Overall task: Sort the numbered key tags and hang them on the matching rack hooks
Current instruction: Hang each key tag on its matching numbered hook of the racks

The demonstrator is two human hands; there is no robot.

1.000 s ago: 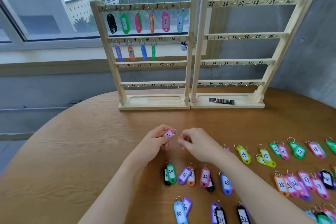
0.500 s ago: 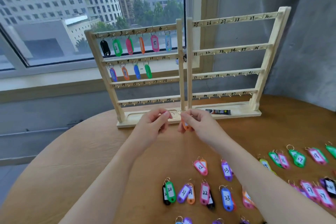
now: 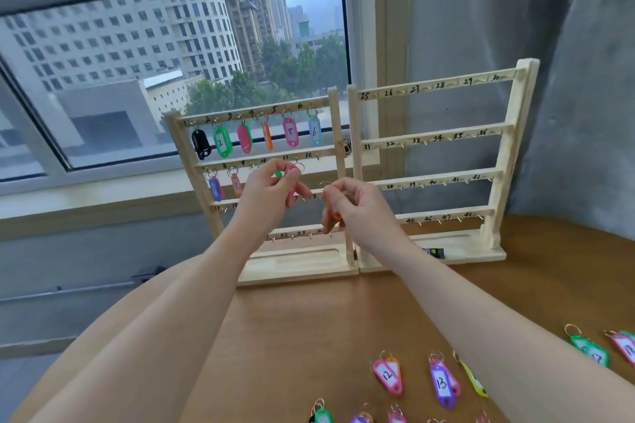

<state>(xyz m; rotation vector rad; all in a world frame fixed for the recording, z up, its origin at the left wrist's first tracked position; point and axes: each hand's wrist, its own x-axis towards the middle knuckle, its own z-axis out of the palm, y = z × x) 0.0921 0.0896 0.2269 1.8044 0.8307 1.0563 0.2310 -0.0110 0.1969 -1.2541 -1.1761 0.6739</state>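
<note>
Two wooden racks stand side by side at the table's far edge, the left rack with hooks 1 to 24, the right rack with hooks 25 to 48. Tags hang on the left rack's top row and on part of its second row. My left hand is raised in front of the second row, near hooks 11 and 12, and pinches a pink key tag with its ring uppermost. My right hand holds an orange key tag just to the right of it, below that row.
Loose numbered tags lie on the round wooden table at the lower right, among them pink 12 and purple 13. A small black object rests on the right rack's base. A window and sill are behind the racks.
Both hands rose from the table to the left rack, each carrying a tag. My view tilted upward, so most loose tags slid out of the bottom of the frame.
</note>
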